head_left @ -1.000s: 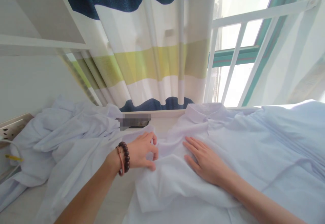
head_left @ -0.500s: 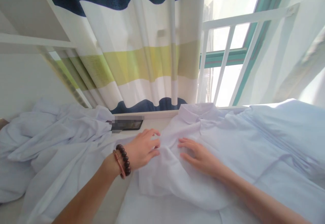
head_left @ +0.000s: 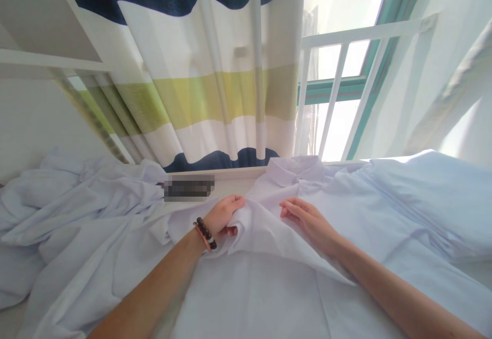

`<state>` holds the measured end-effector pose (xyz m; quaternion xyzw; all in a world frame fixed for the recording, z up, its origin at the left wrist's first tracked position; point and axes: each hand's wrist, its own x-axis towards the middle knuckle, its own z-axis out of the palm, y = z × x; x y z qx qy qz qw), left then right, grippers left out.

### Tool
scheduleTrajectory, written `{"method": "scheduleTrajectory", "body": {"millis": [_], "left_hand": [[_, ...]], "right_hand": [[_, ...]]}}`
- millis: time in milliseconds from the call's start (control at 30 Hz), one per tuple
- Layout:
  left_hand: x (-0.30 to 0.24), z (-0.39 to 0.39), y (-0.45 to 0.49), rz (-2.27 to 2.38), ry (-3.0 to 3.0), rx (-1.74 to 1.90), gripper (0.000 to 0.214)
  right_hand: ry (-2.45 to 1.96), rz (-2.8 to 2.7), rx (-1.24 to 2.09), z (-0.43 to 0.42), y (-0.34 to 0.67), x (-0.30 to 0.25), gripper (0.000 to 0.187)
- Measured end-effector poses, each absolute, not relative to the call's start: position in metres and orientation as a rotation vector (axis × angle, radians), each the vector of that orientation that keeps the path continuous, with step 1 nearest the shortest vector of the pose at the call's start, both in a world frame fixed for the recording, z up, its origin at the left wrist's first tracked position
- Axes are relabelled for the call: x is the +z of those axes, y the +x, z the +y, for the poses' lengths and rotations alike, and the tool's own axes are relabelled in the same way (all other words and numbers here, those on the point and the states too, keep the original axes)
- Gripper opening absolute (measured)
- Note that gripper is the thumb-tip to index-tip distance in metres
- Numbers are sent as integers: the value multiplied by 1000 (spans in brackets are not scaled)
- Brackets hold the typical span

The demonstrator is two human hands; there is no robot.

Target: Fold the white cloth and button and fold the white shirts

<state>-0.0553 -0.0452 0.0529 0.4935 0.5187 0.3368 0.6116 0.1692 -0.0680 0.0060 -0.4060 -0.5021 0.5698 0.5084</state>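
Observation:
A white collared shirt (head_left: 265,298) lies spread in front of me with its collar (head_left: 294,167) at the far end. My left hand (head_left: 226,213), with a dark bead bracelet (head_left: 205,232) at the wrist, is closed on a raised fold of the shirt's front. The fold slants down to the right, passing below my right hand (head_left: 302,216). That hand is over the shirt's right half, its thumb and fingers drawn together in a pinch. Whether any cloth is between those fingertips is not clear.
Crumpled white cloth (head_left: 96,216) is heaped on the left. A dark, pixelated flat object (head_left: 188,186) lies behind my left hand. More folded white fabric (head_left: 434,190) is at the right. A white railing (head_left: 369,33) and a striped curtain (head_left: 215,93) stand at the back.
My left hand has gone from loosely open to closed on the shirt, lifting a fold. The fingers of my right hand, earlier stretched out on the cloth, have curled together.

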Motion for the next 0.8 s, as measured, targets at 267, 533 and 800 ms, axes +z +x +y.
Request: {"method": "scheduleTrajectory", "body": {"millis": [267, 533, 800], "left_hand": [[35, -36, -57, 863, 937, 1052, 28], [18, -37, -62, 653, 1321, 800, 81], [13, -36, -62, 642, 1584, 681, 55]], "right_hand": [[-821, -995, 1576, -49, 182, 3, 37], [-803, -1042, 1619, -51, 178, 1, 37], [-846, -1279, 1556, -63, 172, 7, 34]]}}
